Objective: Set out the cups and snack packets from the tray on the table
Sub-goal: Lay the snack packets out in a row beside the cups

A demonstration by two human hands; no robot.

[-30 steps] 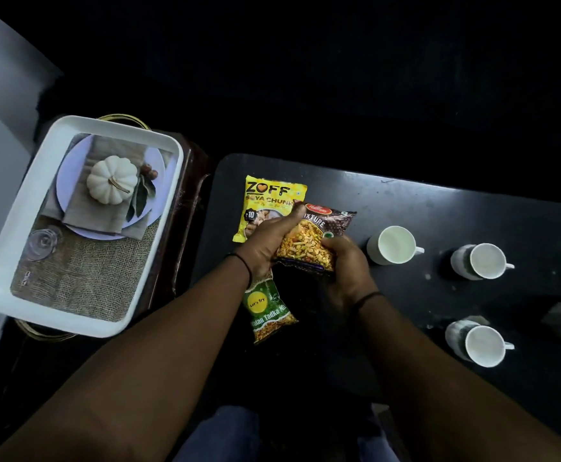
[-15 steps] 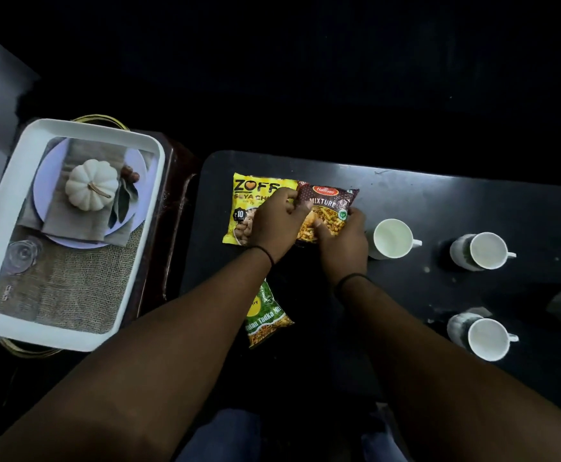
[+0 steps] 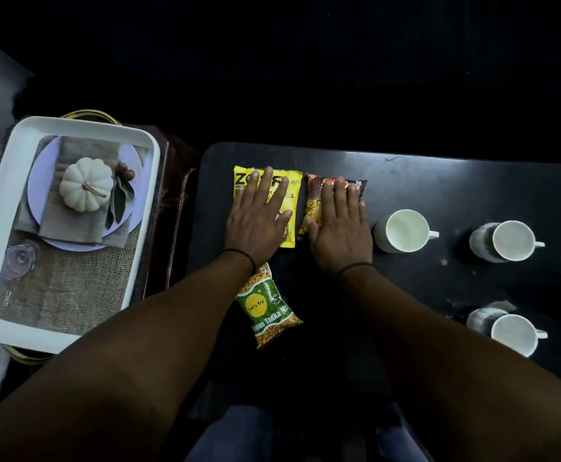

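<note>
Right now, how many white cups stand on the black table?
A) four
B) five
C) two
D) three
D: on the black table stand three white cups, one beside the right hand, one further right, and one nearer the person.

Yellow packet (image 3: 291, 208) and brown mixture packet (image 3: 314, 201) lie flat, side by side, far on my worktop (image 3: 439, 181). Green packet (image 3: 267, 310) flat, nearer. Three white cups upright at right: one (image 3: 402, 231) beside brown packet, one (image 3: 506, 241) further right, one (image 3: 509, 331) near.
</note>
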